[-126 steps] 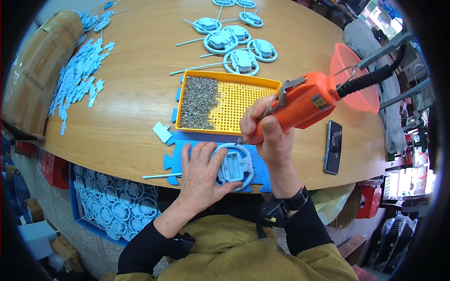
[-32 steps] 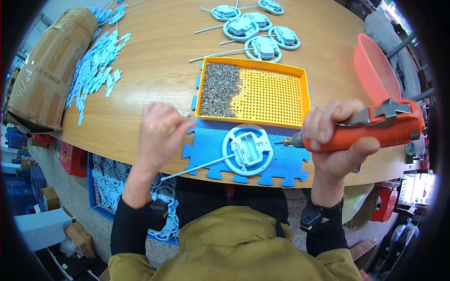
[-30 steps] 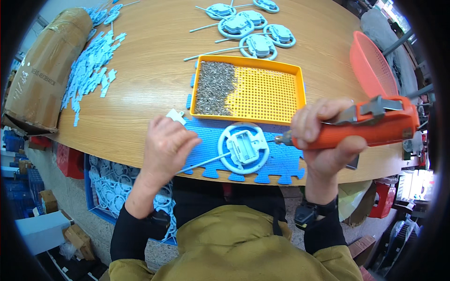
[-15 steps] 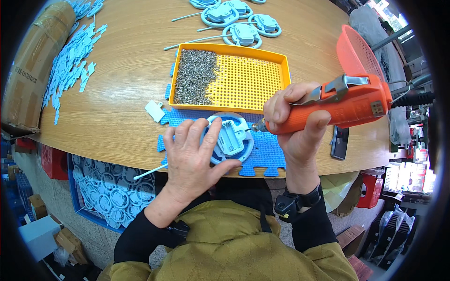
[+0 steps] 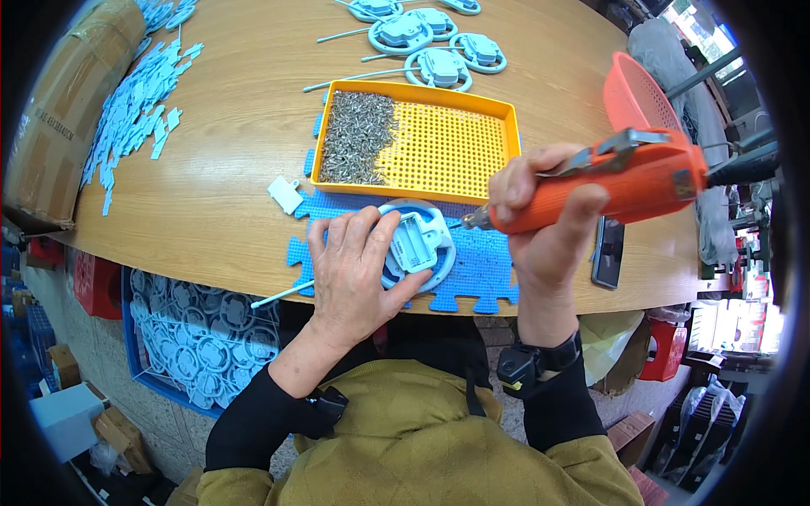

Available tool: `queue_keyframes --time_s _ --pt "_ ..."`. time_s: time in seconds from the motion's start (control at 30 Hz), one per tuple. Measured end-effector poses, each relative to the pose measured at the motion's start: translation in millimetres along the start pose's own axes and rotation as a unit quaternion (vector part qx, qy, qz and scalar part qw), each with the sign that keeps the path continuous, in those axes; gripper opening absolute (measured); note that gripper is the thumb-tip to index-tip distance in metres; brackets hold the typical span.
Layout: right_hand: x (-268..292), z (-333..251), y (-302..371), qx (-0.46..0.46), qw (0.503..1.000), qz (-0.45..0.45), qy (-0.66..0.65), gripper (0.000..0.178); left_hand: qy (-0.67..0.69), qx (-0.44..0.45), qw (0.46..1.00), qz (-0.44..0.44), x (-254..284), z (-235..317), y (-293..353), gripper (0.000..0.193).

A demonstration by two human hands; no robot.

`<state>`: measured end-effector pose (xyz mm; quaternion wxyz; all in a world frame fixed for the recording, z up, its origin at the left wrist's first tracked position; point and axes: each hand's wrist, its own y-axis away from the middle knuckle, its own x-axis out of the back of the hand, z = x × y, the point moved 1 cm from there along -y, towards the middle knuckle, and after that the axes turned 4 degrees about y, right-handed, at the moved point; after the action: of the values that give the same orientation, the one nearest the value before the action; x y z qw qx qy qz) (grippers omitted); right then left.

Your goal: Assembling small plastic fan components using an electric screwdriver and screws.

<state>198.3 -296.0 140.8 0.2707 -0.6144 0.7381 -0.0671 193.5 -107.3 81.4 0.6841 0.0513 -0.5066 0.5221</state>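
A light-blue ring-shaped plastic housing (image 5: pixel 413 244) with an open rectangular battery compartment lies on a blue foam mat (image 5: pixel 481 261). A thin rod sticks out to its left, passing under my left hand (image 5: pixel 350 270). That hand holds the housing's left side, fingers on top and thumb along the near rim. My right hand (image 5: pixel 548 223) grips an orange electric screwdriver (image 5: pixel 624 181), held almost level with its bit pointing left. The bit's tip is by the housing's right rim; whether it touches cannot be seen. A loose light-blue cover (image 5: pixel 285 195) rests left of the housing.
A yellow tray (image 5: pixel 515 118) with a heap of screws (image 5: pixel 354 135) stands just beyond the mat. Several finished-looking housings (image 5: pixel 439 67) lie farther back. Small blue pieces (image 5: pixel 139 110) and a carton (image 5: pixel 76 118) are left, a phone (image 5: pixel 607 253) and pink basket (image 5: pixel 641 93) right.
The screwdriver's bit has drawn slightly right and away from the housing's inner part toward its rim. My left hand keeps its hold, its thumb shifted a little. The view has shifted slightly.
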Motion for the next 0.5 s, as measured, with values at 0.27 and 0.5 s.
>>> queue_keyframes --time_s 0.27,0.5 --pt "-1.0 6.0 1.9 -0.013 0.999 -0.015 0.049 0.057 0.01 -0.008 1.0 0.008 2.0 0.5 -0.4 0.064" --pt "-5.0 9.5 1.6 -0.034 0.998 -0.029 0.036 0.044 0.008 -0.002 1.0 -0.004 2.1 1.4 -2.5 0.064"
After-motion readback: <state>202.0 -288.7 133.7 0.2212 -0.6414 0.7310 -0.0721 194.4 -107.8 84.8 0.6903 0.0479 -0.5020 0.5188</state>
